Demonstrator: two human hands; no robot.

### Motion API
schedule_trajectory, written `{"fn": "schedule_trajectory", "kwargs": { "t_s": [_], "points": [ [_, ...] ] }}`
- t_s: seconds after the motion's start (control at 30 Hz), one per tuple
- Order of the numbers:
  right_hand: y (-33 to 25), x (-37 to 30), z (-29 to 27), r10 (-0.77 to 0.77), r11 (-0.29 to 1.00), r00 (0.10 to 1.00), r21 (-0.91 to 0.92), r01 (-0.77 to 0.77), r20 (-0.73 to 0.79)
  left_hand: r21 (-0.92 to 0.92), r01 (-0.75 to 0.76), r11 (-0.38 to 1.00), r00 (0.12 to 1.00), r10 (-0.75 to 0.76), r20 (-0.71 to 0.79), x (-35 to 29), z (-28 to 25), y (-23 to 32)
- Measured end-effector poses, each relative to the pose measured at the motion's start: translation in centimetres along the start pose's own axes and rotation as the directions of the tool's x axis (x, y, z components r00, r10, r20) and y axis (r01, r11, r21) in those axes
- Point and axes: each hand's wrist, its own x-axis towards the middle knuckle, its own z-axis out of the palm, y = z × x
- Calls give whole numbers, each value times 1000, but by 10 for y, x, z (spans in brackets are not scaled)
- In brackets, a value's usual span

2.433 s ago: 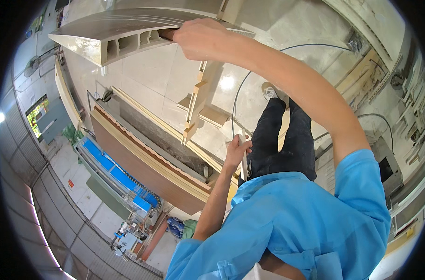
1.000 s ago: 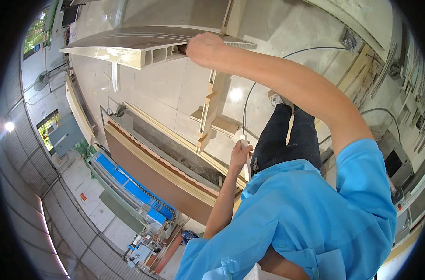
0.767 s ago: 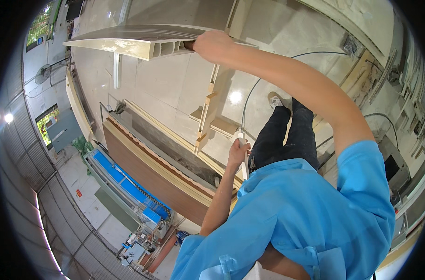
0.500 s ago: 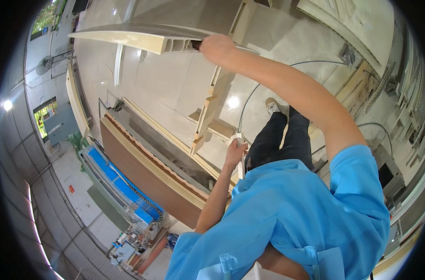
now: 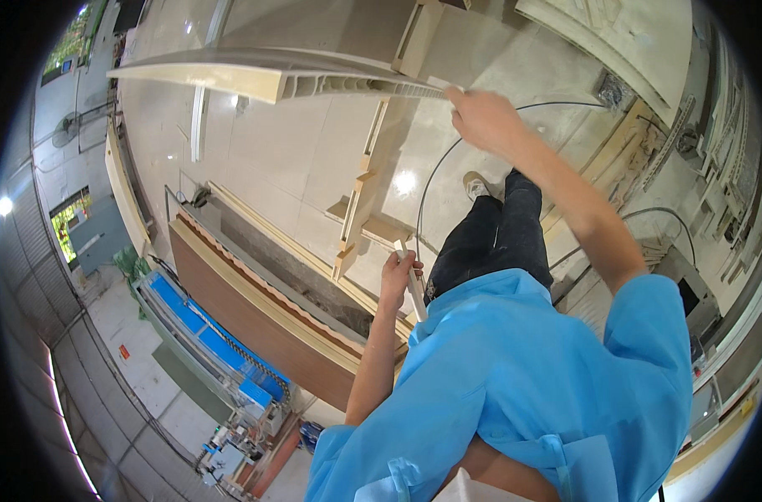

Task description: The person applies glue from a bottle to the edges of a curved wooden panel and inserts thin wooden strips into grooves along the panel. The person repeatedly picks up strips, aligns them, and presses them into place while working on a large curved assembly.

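A long pale panel (image 5: pixel 222 77) with a ribbed, hollow-celled edge (image 5: pixel 339 85) lies across the far part of the view. At the right end of that edge is my right hand (image 5: pixel 488 121), its fingers bent and closed at the corner; the far fingers are partly hidden. Low by my waist, my left hand (image 5: pixel 395 276) is closed around a narrow white strip (image 5: pixel 414 289). This strip stands tilted, its lower end close to my blue shirt.
Slotted wooden supports (image 5: pixel 360 197) stand on the tiled floor, beneath and near the panel. A stack of brown boards (image 5: pixel 255 314) lies left, beside a blue-topped machine (image 5: pixel 205 322). A dark cable (image 5: pixel 431 180) curves near my feet. Pale boards (image 5: pixel 623 50) and offcuts fill the right side.
My right hand has slid rightward along the panel's hollow edge to its end, uncovering more cells. My left hand still holds the strip, now tilted more. The whole view has shifted slightly.
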Motion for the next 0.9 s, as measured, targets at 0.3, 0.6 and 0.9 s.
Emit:
{"fn": "schedule_trajectory", "kwargs": {
  "t_s": [0.3,0.6,0.9],
  "points": [
    [-31,-74,84,232,503,958,823,-264,166,860,-463,214,805,507,308,-16,64,162],
    [-25,-43,81,17,-188,978,961,-202,209,838,-473,-271,641,547,538,-28,33,274],
    [42,-28,46,270,-294,926,938,-181,263,774,-581,-253,505,634,586,-28,54,300]
  ]
}}
